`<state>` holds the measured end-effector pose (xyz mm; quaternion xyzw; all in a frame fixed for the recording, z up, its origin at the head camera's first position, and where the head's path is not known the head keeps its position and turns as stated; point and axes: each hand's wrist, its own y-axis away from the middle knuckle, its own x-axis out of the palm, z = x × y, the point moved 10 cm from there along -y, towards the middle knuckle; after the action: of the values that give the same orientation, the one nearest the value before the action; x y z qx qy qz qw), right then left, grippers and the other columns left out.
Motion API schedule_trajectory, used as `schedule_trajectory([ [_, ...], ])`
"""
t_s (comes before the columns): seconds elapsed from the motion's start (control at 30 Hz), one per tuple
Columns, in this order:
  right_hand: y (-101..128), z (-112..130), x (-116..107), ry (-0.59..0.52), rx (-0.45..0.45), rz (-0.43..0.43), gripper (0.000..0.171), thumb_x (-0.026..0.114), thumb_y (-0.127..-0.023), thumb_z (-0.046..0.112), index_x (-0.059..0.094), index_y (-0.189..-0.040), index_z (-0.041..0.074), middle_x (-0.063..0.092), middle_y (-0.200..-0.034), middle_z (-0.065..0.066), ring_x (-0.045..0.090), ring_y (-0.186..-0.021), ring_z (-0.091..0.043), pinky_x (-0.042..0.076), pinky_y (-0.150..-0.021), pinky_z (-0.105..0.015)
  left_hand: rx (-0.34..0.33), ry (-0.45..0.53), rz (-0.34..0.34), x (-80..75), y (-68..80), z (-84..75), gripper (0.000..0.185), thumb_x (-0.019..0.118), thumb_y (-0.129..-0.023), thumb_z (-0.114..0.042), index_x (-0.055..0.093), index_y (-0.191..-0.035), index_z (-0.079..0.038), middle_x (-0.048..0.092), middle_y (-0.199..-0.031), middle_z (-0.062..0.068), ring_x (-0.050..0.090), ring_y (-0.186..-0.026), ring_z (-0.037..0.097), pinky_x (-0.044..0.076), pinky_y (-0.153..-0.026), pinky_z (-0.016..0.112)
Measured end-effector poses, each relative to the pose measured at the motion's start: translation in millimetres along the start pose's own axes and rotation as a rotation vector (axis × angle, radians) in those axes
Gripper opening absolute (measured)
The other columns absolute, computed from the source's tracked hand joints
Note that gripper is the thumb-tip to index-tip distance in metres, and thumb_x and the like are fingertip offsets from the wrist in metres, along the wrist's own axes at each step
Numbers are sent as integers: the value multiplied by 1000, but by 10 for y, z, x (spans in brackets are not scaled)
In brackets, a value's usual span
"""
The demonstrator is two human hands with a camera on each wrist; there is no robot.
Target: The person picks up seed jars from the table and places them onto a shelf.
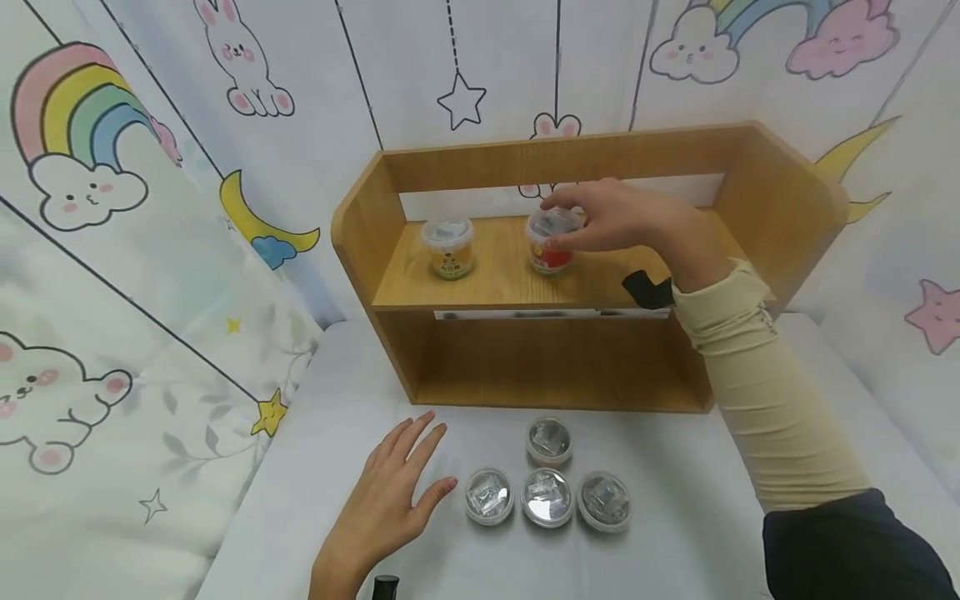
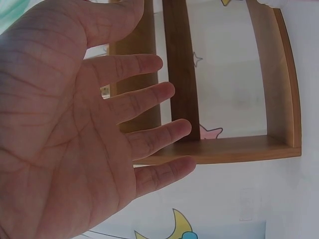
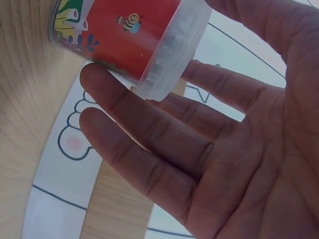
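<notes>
Head view: I see the person's right hand (image 1: 622, 221) pinching a red tub (image 1: 551, 258) by its clear lid (image 1: 553, 220), thumb on one side and fingers on the other. The red tub is on the top board (image 1: 498, 275) of a wooden shelf (image 1: 795, 196), near the middle, a bit back from the front edge. A yellow tub (image 1: 452, 260) stands by the board's left end. The right wrist view shows a little bee (image 3: 132, 23) on the red side. The left hand (image 1: 393, 483) is held wide, fingers spread, with nothing in it, over the white desk (image 1: 277, 533); I can't tell if it touches. Just beside its thumb is the left tub (image 1: 489, 497) of a row of three. A fourth tub (image 1: 549, 442) sits behind the middle one, near the shelf's bottom front edge.
</notes>
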<state>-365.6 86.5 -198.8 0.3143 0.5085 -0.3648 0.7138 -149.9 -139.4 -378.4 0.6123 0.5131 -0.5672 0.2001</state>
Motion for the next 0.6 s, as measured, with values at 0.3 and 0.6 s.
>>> schedule_trajectory([
  [0.3, -22, -24, 10, -20, -10, 9, 65, 59, -94, 48, 45, -147, 14, 45, -145, -14, 45, -124, -31, 41, -103, -52, 22, -16, -40, -12, 5, -24, 63, 73, -88, -37, 53, -141, -10, 43, -151, 9, 41, -134, 39, 39, -101, 60],
  [0.6, -2, -61, 34, -14, 20, 17, 64, 58, -94, 47, 44, -148, 14, 43, -147, -16, 43, -126, -33, 41, -103, -54, -2, -5, -14, 42, -10, -5, 63, 72, -89, -39, 53, -142, -11, 42, -151, 9, 39, -135, 38, 37, -102, 60],
])
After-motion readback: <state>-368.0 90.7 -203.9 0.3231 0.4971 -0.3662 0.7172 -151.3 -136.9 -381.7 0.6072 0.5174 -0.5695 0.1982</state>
